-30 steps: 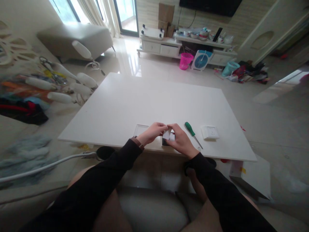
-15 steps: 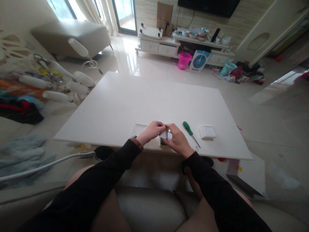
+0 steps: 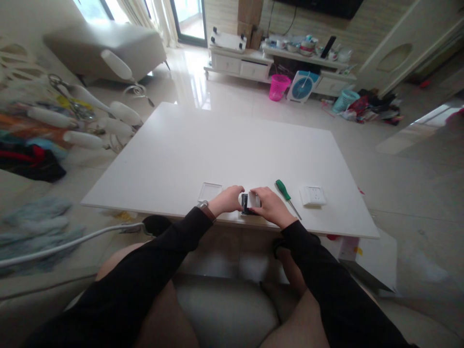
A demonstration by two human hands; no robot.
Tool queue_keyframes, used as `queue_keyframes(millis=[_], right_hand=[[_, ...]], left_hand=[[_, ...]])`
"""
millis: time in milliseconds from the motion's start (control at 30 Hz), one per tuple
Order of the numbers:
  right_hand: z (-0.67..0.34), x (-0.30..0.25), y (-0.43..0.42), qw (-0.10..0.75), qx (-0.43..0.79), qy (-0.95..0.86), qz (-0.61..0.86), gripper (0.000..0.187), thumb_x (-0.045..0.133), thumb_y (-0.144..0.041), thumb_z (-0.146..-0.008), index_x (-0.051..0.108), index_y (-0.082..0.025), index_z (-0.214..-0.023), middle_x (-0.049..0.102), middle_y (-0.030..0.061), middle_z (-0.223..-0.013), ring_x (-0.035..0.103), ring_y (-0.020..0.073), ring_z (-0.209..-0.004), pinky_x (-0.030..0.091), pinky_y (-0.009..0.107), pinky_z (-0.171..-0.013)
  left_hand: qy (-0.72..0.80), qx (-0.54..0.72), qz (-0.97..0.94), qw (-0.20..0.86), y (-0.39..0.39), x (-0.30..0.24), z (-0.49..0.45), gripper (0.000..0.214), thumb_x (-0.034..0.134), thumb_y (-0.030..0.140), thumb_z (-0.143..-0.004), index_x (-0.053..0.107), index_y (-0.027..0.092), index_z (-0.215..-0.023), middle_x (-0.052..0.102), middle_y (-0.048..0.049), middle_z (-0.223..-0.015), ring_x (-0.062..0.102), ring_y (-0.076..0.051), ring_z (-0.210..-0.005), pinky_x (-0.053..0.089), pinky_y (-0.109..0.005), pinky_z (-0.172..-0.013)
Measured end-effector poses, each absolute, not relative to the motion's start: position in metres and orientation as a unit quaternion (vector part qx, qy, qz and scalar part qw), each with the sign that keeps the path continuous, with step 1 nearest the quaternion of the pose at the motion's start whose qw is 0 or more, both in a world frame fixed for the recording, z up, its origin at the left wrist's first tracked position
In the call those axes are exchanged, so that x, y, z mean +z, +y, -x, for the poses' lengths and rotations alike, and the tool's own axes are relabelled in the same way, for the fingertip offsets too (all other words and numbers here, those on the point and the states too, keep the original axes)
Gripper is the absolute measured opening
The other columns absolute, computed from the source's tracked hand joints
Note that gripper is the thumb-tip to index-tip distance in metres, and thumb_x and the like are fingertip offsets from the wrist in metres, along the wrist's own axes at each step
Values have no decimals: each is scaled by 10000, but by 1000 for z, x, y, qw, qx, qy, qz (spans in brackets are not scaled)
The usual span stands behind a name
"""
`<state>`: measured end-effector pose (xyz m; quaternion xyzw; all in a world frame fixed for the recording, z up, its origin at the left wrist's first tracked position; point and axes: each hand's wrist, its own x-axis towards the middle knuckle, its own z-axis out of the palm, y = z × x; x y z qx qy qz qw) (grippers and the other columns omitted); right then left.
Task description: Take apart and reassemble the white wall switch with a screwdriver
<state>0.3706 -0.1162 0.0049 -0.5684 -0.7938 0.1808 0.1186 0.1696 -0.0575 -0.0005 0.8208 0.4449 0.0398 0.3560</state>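
At the table's near edge, my right hand (image 3: pixel 270 207) pinches a small white square plate (image 3: pixel 254 199), tilted up between thumb and fingers. Beneath and left of it shows a small box with a dark inside (image 3: pixel 245 205), probably a wall-socket box. My left hand (image 3: pixel 230 198) curls its thumb and fingers round the left side of that box; the exact contact is partly hidden. To the left lies a thin, pale square frame (image 3: pixel 210 192). A green-handled screwdriver (image 3: pixel 283 190) rests right of my right hand, and beyond it sits a white wall socket (image 3: pixel 313 195).
The white table (image 3: pixel 224 145) spreads out before me. Left of it stands a lamp with white shades (image 3: pixel 116 65). Across the floor are a pink basket (image 3: pixel 279 88), a blue box fan (image 3: pixel 303 87) and a low cabinet (image 3: pixel 253 70). A grey box-like piece (image 3: pixel 377 261) stands at lower right.
My hands have moved apart from a shared pinch at the white plate. My left hand has dropped to the box's left side, and the white plate and dark inside now show more clearly.
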Motion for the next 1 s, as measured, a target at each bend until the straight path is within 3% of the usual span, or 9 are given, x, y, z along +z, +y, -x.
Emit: queue_keyframes(millis=[267,567,833,1000], right_hand=[[-362,-2,-117,41,179,-814,551,438,848,-261,-824,672,-198,-1221,732,118,-1216,632,283,-1195,502,412,-1038],[-359,-1,-117,39,171,-807,563,441,870,-301,-824,697,-196,-1216,722,123,-1224,609,299,-1234,516,438,-1037],[-360,5,-116,24,166,-795,583,316,848,-332,-848,752,-206,-1121,691,112,-1138,625,295,-1103,539,407,-940],[-365,7,-114,19,176,-783,596,420,833,-359,-863,729,-175,-1226,676,120,-1205,614,282,-1152,526,380,-980]], left_hand=[[422,3,-859,289,-70,-14,-174,597,893,279,-723,629,136,-1239,702,-160,-1282,666,-321,-1228,512,-363,-1008],[421,-1,-866,270,-74,-12,-175,520,858,324,-781,646,152,-1224,688,-139,-1270,687,-305,-1176,521,-346,-953],[430,-5,-866,253,-76,-7,-177,550,850,393,-816,640,146,-1260,700,-133,-1232,700,-311,-1145,526,-357,-934],[433,-17,-866,249,-76,-7,-177,588,850,389,-823,627,162,-1317,682,-125,-1292,704,-300,-1157,530,-349,-947]])
